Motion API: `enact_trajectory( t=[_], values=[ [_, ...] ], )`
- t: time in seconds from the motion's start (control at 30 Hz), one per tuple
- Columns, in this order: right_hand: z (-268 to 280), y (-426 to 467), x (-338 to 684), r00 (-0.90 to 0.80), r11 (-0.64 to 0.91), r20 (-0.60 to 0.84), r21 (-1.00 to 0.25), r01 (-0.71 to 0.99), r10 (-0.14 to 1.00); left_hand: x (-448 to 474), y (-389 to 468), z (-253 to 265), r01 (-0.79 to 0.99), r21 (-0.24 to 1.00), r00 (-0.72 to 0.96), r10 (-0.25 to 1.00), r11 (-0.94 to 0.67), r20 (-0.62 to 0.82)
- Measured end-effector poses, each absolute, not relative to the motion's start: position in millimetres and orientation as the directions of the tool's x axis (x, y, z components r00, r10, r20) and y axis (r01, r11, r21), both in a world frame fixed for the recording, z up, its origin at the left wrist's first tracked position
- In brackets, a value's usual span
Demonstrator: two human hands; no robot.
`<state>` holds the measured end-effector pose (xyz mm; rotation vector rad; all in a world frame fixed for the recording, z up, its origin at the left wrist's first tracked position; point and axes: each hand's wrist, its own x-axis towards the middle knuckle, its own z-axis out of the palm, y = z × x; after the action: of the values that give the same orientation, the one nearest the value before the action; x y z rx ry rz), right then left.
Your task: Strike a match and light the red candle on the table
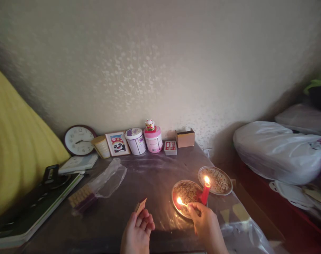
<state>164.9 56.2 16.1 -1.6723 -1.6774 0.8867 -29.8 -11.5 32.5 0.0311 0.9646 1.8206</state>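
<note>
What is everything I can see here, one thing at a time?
table: 1, dark with a glossy cover, centre
candle: 1, red, lit, upright on the nearer plate
plates: 2, round, patterned, right part of table
burning match: 1, flame over the nearer plate
matchbox: 1, brownish, near edge
clock: 1, white face, dark rim, against the wall
picture frame: 1, panda picture, back row
tubs: 2, one white and purple, one pink, back row
cardboard box: 1, brown, back right
clear bag: 1, holds brownish sticks, left
white sack: 1, far right
left hand: holds the matchbox
right hand: holds the burning match
</note>
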Motion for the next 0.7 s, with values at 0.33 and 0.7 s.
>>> enact_trajectory(
  t=[0.33, 0.7],
  values=[
    [11.4, 57.9, 163.8, -0.026, -0.029, -0.055, -0.811, 0.584, 0.998, -30.9, -10.0, 26.4, -0.801, 0.581, -0.448, 0.788, -0.144, -0.422],
    [12.3, 58.7, 160.5, -0.03, -0.023, -0.048, -0.822, 0.569, 0.998, -27.9, -10.1, 31.7, -0.762, 0.633, -0.473, 0.786, -0.137, -0.398]
  ],
)
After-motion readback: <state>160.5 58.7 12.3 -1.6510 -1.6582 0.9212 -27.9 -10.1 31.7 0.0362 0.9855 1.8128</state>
